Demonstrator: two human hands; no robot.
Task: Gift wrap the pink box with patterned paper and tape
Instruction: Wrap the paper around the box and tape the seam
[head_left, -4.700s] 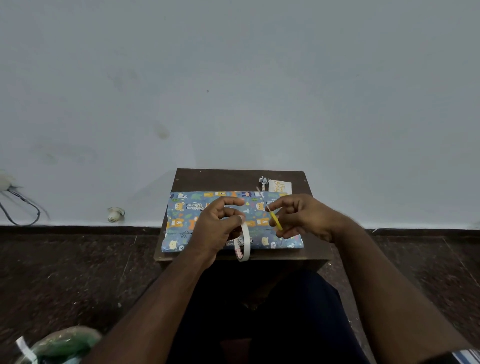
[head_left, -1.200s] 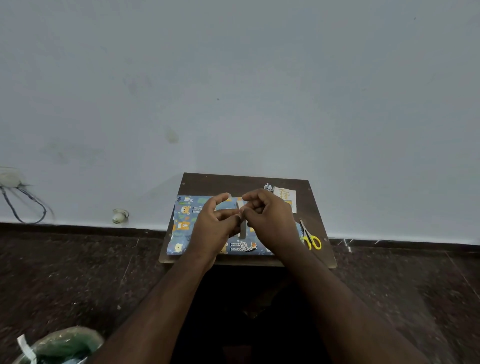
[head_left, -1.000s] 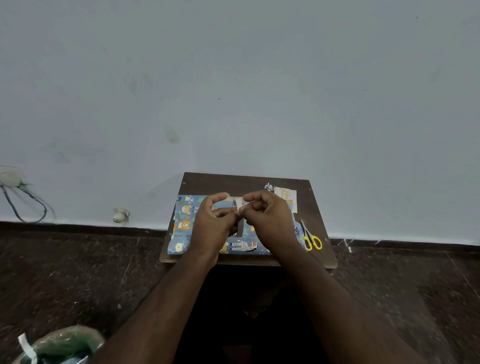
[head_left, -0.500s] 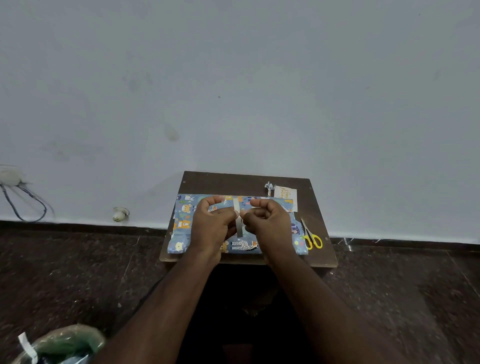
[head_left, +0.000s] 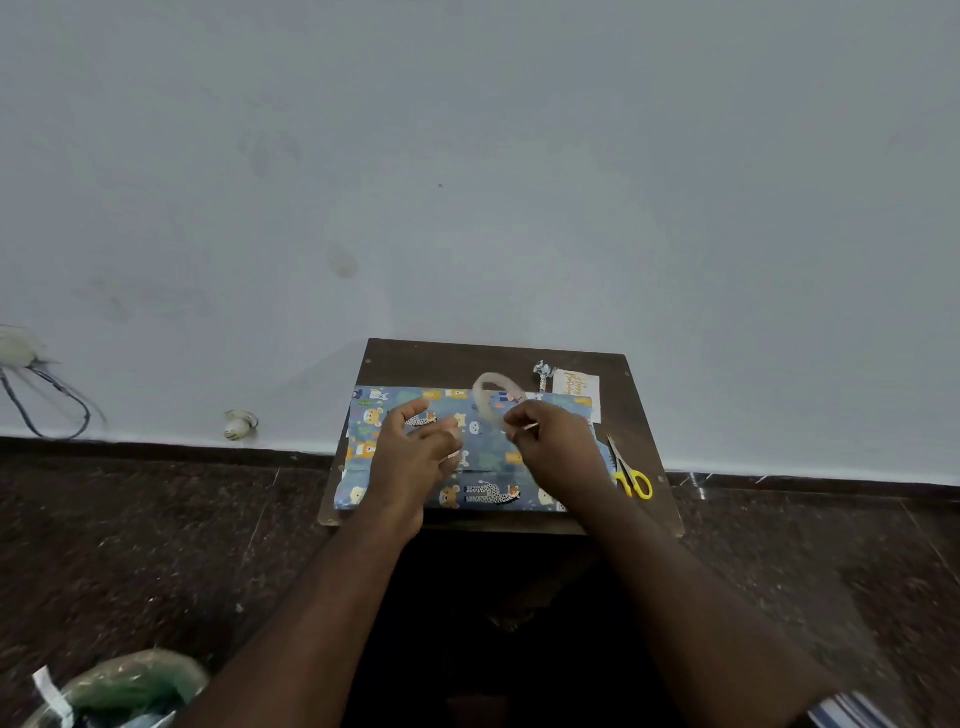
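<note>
On small table, blue animal-print wrapped box, left hand relaxed, right hand pinching tape.

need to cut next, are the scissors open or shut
Slightly open: the scissors lie flat on the table right of the wrapped box, blades a little apart, untouched.

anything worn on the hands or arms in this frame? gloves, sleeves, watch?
Nothing worn that shows. Left hand and right hand are bare: no gloves, and no rings that I can make out, though the frame is blurred. Both forearms are bare from wrist to the frame's lower edge, no sleeve cuff, watch or band in view. No markings visible.
</note>
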